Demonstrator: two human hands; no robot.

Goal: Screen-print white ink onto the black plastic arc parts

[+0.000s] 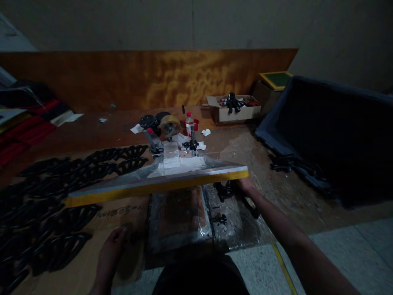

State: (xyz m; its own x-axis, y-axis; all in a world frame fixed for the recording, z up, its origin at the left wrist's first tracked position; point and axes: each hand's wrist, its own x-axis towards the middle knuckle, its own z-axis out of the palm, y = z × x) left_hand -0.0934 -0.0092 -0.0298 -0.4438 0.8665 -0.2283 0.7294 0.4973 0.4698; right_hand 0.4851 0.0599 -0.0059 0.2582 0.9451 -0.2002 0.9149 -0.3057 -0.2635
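A flat screen frame (159,185) with a yellow front edge is tilted up across the middle of the bench. My right hand (245,185) reaches to its right end, beside a black openwork plastic part (224,191). The frame's edge and the dim light hide most of the fingers, so their grip is unclear. My left hand (114,241) is low over the cardboard, fingers curled in with nothing visible between them. Below the frame lies a plastic-wrapped board (181,219) with a brownish middle. A small black fitting (220,219) sits to its right.
Rows of black openwork parts (70,217) cover the left side. Behind the frame stand a red-capped bottle (189,123), a tape roll (170,125) and a second bottle (153,139). A cardboard box (239,114) holds tools. A large dark bin (276,110) is tipped at right.
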